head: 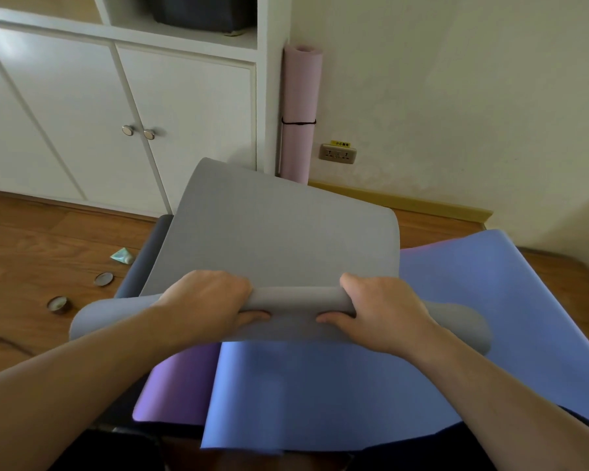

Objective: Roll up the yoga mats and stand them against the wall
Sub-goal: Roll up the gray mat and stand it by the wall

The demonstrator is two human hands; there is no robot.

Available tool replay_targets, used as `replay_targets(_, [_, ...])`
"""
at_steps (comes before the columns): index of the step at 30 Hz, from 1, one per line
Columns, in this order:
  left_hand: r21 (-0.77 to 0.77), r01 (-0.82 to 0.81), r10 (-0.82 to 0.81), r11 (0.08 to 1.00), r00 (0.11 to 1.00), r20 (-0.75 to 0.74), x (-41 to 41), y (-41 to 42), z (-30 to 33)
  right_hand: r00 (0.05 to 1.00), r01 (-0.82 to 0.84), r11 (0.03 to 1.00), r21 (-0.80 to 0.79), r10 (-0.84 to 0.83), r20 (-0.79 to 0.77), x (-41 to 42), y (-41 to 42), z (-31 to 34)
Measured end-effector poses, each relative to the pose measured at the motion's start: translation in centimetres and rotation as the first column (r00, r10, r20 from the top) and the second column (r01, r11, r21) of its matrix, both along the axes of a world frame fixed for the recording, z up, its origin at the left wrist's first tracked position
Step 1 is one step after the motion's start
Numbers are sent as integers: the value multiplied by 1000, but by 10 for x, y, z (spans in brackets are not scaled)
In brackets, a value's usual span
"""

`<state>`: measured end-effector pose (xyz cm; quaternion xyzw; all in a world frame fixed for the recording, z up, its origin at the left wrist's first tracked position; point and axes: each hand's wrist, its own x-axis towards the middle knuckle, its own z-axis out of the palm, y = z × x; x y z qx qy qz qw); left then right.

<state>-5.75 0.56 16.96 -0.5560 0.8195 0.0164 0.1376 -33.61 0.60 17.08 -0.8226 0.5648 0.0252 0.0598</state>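
A grey yoga mat (pixel 272 239) lies in front of me, its near end curled into a thin roll. My left hand (pixel 208 300) and my right hand (pixel 385 311) both grip that roll, fingers over the top and thumbs underneath. The mat's far end lifts off the floor toward the cabinet. Under it lie a blue mat (pixel 354 385) and a purple mat (pixel 177 385), both flat. A pink mat (pixel 301 110), rolled and tied with a black band, stands upright against the wall in the corner.
White cabinet doors (pixel 116 113) stand at the back left, the cream wall with a socket (pixel 337 153) at the back right. On the wood floor at left lie two small round tins (pixel 103 279), a teal tube (pixel 123 255) and a black cable (pixel 0 341).
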Motion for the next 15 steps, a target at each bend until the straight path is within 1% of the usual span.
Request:
replay_targets(3, [60,4,-3,998,1000,-26,-2,4,-1,1000,-9,999,48,10,-17,-2,2,0])
replay_targets(7, [112,-25,25,993,1000,-3,-6,10,-8,997,4,992,125,6,-83,5,5,-3])
replay_targets(11, [196,-48,56,979,998,-37,-6,13,-15,996,4,982,186,12,-85,8,7,-7])
replay_targets(13, [196,-41,53,980,997,-57,-5,12,-15,999,-7,981,193,14,-35,4,7,-9])
replay_targets(15, [168,-23,33,986,998,-62,-2,9,-12,997,-39,984,173,26,75,-3,6,-9])
